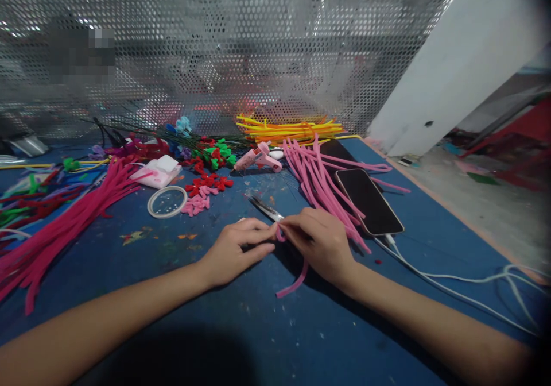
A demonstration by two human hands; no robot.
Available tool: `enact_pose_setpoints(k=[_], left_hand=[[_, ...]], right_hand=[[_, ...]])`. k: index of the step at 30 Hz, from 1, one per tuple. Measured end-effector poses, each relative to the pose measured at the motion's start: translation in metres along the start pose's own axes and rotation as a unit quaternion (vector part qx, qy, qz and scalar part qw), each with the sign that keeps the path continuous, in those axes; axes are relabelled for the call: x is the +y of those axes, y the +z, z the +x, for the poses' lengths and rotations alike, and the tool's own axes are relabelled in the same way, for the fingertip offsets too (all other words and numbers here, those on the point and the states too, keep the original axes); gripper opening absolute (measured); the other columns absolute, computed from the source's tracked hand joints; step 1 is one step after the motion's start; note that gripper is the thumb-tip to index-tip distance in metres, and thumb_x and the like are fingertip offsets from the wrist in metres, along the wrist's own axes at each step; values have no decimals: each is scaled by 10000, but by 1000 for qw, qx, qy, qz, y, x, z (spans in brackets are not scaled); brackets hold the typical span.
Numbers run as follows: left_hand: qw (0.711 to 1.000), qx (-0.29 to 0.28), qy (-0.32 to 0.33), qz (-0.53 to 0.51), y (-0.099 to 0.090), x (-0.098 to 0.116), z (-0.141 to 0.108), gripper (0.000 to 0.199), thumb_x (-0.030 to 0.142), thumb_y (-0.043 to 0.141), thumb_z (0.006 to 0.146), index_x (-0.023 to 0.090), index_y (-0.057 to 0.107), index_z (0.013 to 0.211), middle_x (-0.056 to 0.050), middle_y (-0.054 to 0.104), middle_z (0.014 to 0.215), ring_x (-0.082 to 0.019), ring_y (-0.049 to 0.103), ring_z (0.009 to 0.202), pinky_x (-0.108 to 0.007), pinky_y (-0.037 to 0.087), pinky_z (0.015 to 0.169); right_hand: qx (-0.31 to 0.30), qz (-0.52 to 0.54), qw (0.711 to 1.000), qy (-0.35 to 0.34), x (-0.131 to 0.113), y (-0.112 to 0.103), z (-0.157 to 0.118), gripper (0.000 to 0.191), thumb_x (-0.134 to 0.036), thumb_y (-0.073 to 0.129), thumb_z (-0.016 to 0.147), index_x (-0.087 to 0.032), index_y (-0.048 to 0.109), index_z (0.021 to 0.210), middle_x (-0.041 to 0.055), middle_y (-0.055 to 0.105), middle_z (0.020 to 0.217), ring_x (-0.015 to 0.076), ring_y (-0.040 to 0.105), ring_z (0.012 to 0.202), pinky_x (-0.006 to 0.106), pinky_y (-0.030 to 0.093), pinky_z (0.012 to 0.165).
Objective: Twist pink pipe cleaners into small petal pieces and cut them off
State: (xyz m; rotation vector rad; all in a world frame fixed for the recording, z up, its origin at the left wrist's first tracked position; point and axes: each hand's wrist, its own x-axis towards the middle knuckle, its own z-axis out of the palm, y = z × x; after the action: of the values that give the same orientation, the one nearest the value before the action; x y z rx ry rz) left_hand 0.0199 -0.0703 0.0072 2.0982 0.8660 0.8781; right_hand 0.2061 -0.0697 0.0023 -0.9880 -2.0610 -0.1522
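Observation:
Both my hands meet over the middle of the blue table [172, 311]. My right hand [321, 245] pinches a light pink pipe cleaner [295, 284], whose tail hangs down below the fingers and whose upper part curls into a small loop. My left hand [241, 248] touches that loop with its fingertips, the thumb held apart below. Just behind the fingertips lie scissors [267, 209], their handles partly hidden by my hands. A bundle of light pink pipe cleaners [318, 188] lies behind my right hand.
A phone [370, 202] with a white cable [451, 291] is at the right. Behind are a pink glue gun [259, 159], yellow pipe cleaners [293, 130] and small red pieces [210, 184]. A tape roll [167, 202] and dark pink pipe cleaners [77, 213] lie left.

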Motion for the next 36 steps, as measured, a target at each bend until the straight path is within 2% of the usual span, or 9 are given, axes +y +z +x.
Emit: enact_pose_setpoints(k=[3, 6, 14, 18, 24, 27, 30, 36], left_hand=[[990, 43, -97, -89, 1, -2, 2, 194, 297, 593, 767, 158, 674, 875, -62, 673, 824, -162, 611, 769, -293, 476, 735], [974, 30, -145, -173, 2, -3, 4, 144, 264, 626, 733, 140, 640, 804, -45, 673, 754, -145, 620, 708, -280, 490, 702], [968, 34, -152, -195, 5, 1, 4, 94, 214, 625, 709, 149, 596, 771, -12, 648, 735, -118, 607, 691, -256, 480, 669], [951, 81, -174, -241, 6, 0, 7, 131, 237, 649, 693, 137, 576, 736, 1, 623, 665, -96, 581, 602, -246, 482, 620], [922, 137, -197, -303, 5, -1, 10, 201, 246, 690, 649, 128, 541, 713, 6, 616, 618, -91, 590, 576, -227, 499, 596], [919, 137, -197, -313, 5, -1, 9, 201, 242, 693, 646, 128, 543, 714, 8, 620, 618, -87, 591, 578, -214, 497, 585], [915, 131, -206, -321, 4, 0, 9, 189, 226, 691, 648, 123, 548, 716, 7, 626, 615, -85, 594, 572, -205, 491, 579], [905, 120, -201, -354, 3, -1, 9, 159, 215, 682, 656, 115, 567, 700, -9, 650, 650, -82, 595, 577, -199, 493, 584]], right_hand=[[-7, 17, 1000, -25, -2, 2, 0, 182, -204, 492, 851, -167, 637, 746, 27, 638, 625, 124, 528, 570, 264, 368, 540], [-12, 23, 999, -45, -5, 3, 0, 150, -204, 515, 844, -178, 625, 745, 14, 659, 648, 127, 528, 576, 275, 355, 553], [-2, 27, 999, -37, -10, 3, 0, 102, -186, 547, 821, -177, 578, 724, 15, 642, 656, 138, 519, 605, 286, 358, 566], [9, 43, 999, -26, -14, 3, -1, 31, -155, 571, 789, -171, 548, 778, 43, 635, 737, 163, 540, 692, 307, 404, 618], [48, 71, 996, -5, -15, 5, -4, 153, -141, 560, 789, -185, 487, 916, 66, 577, 842, 175, 542, 797, 320, 462, 683], [42, 89, 994, 38, -14, 5, -3, 168, -148, 547, 797, -172, 492, 954, 59, 564, 834, 152, 546, 752, 284, 472, 645], [18, 134, 989, 64, -16, 2, -2, 96, -129, 523, 814, -167, 528, 902, 33, 582, 770, 117, 550, 669, 244, 465, 608], [10, 210, 977, 40, -20, -2, -1, 66, -119, 534, 804, -173, 567, 823, 21, 622, 715, 114, 583, 648, 235, 469, 604]])
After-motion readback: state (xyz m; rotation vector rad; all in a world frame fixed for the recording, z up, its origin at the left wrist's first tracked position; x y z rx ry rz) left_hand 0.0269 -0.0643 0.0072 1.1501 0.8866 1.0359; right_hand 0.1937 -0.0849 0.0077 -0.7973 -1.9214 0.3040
